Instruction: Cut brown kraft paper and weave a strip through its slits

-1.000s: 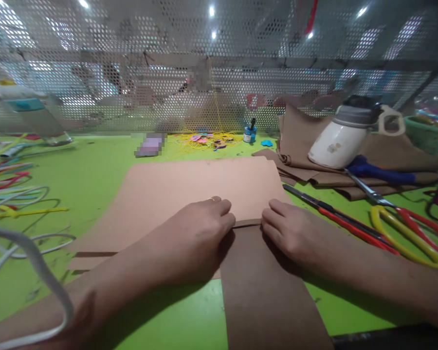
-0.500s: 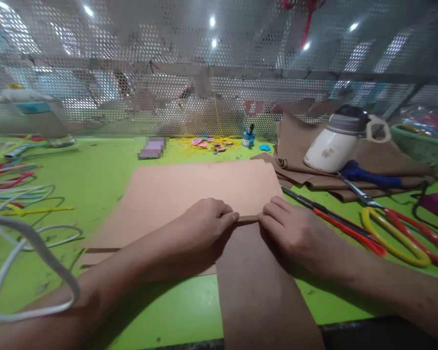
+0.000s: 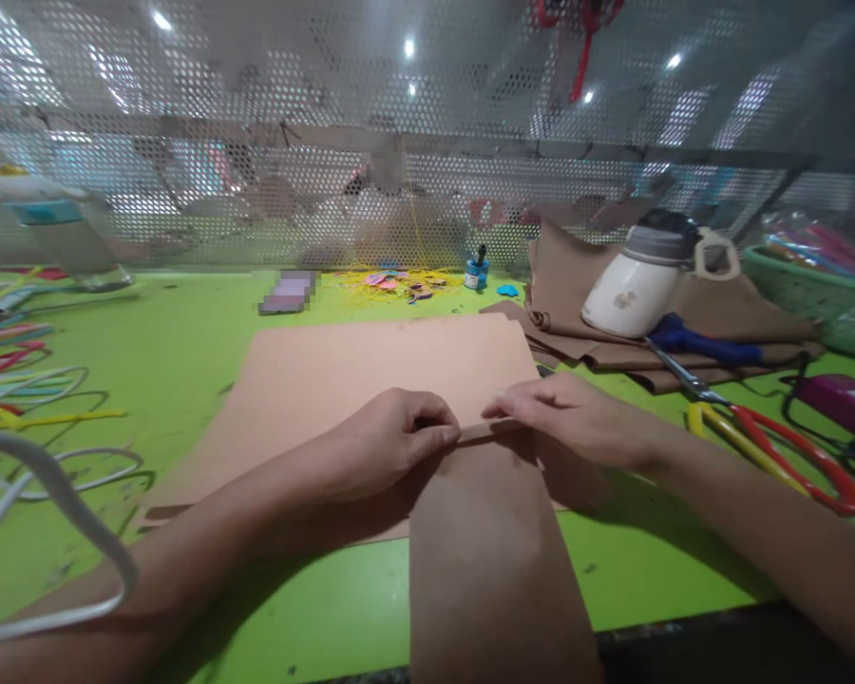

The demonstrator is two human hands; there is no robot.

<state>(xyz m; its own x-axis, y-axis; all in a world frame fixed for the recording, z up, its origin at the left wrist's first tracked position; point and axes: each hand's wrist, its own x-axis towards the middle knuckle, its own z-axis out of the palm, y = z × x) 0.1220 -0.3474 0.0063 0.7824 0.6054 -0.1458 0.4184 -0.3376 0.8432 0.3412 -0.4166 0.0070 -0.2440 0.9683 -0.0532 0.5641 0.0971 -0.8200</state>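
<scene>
A narrow brown sheet [image 3: 491,541], paper or leather-like material, lies over a larger tan sheet [image 3: 370,370] and hangs past the table's front edge. Its far end is turned over into a thin fold. Thumb and forefinger of my left hand [image 3: 399,437] pinch the left end of this fold. At the right end, my right hand [image 3: 577,413] has its fingers stretched across the fold and its thumb close to them, gripping the edge. The tan sheet rests flat under both hands, its lower left corner partly covered by my left forearm.
White cord [image 3: 57,475] loops over my left forearm. Right of the sheets lie scissors [image 3: 790,456] with red and yellow handles, a blue-handled tool [image 3: 712,344], a white flask [image 3: 627,285] on folded brown material [image 3: 556,275], and a purple object [image 3: 833,401]. A small blue bottle [image 3: 476,274] stands behind.
My right hand has shifted, its fingers now straighter and lying over the fold. The fold shows wider and lighter between the hands. My left hand keeps its pinch. The camera view has shifted slightly.
</scene>
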